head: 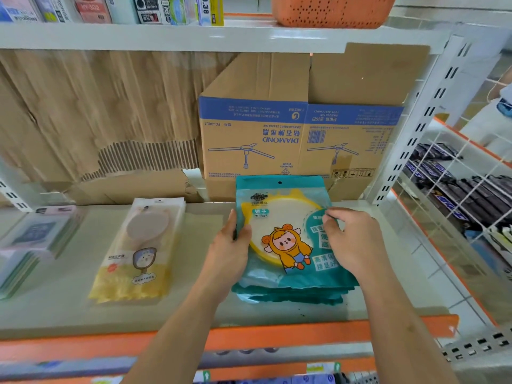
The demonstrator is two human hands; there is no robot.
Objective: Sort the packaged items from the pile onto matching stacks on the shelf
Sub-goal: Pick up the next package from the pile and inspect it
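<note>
left hand (232,245) gripping 9 o'clock edge of teal mirror pack (285,217), fingers hiding underneath. right hand (352,239) pinching 3 o'clock edge, covering print. pack lying atop teal stack (288,296) on shelf (194,309), stack mostly hiding beneath. yellow packs (138,250) sitting at 9 o'clock; blurred packs (33,239) beyond, getting cut off.

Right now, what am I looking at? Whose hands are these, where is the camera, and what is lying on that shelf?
No machine here: a person works with bare hands, and the single picture comes from a camera on their head, looking down. The left hand and right hand grip a teal mirror packet by its sides, above a stack of teal packets on the shelf. To the left lie yellow mirror packets and, blurred, some pastel packs. A cardboard box stands behind.
</note>
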